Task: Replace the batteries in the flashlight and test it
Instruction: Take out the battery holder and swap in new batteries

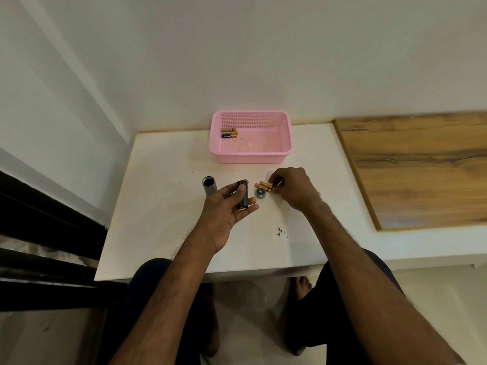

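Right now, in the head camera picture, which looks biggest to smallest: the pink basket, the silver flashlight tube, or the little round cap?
1. Pink basket
2. Silver flashlight tube
3. Round cap

All sit on the table at similar distance, so the order looks safe.

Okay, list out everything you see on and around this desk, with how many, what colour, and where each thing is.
White tabletop: one, white, against the wall.
Wood-grain panel: one, brown, right of the tabletop.
Pink plastic mesh basket: one, pink, at the back of the tabletop.
Batteries in the basket: two or three, copper and black, back-left corner.
Loose batteries: about three, copper, on the tabletop at the right hand's fingertips.
Silver flashlight tube: one, silver, open, left of the left hand.
Round flashlight end cap: one, grey, near the loose batteries.
Black cylindrical battery holder: one, black, in the left hand.
Left hand: gripping the holder.
Right hand: reaching the loose batteries.
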